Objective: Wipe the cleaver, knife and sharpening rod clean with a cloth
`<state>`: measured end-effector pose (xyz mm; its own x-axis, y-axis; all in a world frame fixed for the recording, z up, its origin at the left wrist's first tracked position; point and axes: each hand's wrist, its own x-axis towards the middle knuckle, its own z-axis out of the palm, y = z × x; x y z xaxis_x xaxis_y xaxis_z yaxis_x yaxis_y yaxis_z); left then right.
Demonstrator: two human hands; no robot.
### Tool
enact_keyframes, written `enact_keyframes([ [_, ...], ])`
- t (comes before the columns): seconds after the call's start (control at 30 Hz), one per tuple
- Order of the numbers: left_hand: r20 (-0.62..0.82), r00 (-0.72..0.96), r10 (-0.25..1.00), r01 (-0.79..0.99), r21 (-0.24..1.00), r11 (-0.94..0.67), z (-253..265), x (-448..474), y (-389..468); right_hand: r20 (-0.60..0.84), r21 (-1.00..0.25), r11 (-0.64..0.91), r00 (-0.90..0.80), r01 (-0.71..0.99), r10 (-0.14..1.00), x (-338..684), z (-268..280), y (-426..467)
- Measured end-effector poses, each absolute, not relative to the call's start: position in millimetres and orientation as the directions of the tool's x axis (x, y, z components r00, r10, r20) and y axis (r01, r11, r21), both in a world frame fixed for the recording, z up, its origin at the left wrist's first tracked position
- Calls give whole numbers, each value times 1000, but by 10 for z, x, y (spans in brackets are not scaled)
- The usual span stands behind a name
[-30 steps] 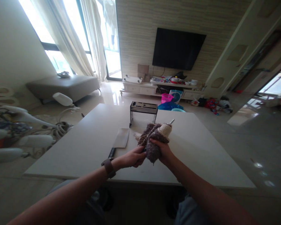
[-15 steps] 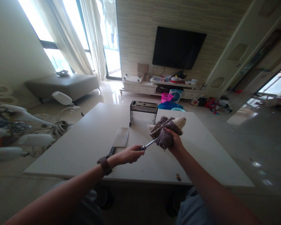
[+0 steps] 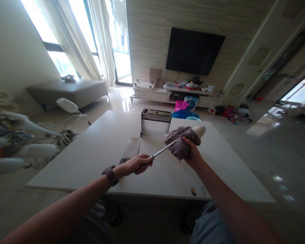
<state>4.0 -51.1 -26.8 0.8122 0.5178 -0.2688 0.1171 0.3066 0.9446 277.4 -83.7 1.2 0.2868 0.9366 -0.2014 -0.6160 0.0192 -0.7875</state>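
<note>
My left hand [image 3: 139, 164] is closed around the handle of a sharpening steel [image 3: 165, 149], a thin metal rod with a small guard. The rod slants up to the right into a bunched brown and white knitted cloth [image 3: 184, 140], which hides its far end. Gripping that cloth from the right is my right hand [image 3: 193, 152], its fingers partly hidden behind the folds. Beyond my left hand a cleaver [image 3: 132, 148] lies flat on the white table [image 3: 96, 152], its handle partly covered by the hand and wrist. A clear knife block with a dark slotted top [image 3: 156, 117] stands farther back.
A small dark and yellow object [image 3: 193, 191] lies near the table's front edge. White lamp parts and cables [image 3: 40, 149] are on the left. Past the table are a pink basket [image 3: 181, 105], a low TV cabinet [image 3: 152, 96] and a grey bench [image 3: 66, 89].
My left hand has drawn the sharpening steel back down and left, so more of the rod shows outside the cloth. The cloth and my right hand have shifted slightly right.
</note>
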Motion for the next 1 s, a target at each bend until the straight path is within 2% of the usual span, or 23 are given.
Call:
enact_keyframes([
  [0.2,-235,824,515,31,927,373,-298,258,-559,-261,-785,-141,115,-604,958,2350,-131,-974],
  [0.4,-205,830,519,-32,911,412,-347,359,-576,-241,-823,-206,-2,-529,970,2175,-227,-1078],
  [0.67,-215,840,498,-16,908,418,-400,363,-600,-232,-879,-107,222,-464,947,2207,-338,-1010],
  [0.8,-193,844,500,-22,920,392,-405,372,-584,-216,-881,-66,275,-468,937,2246,-280,-960],
  [1.0,-270,846,460,50,899,435,-333,319,-573,-179,-864,13,330,-504,927,2372,-115,-897],
])
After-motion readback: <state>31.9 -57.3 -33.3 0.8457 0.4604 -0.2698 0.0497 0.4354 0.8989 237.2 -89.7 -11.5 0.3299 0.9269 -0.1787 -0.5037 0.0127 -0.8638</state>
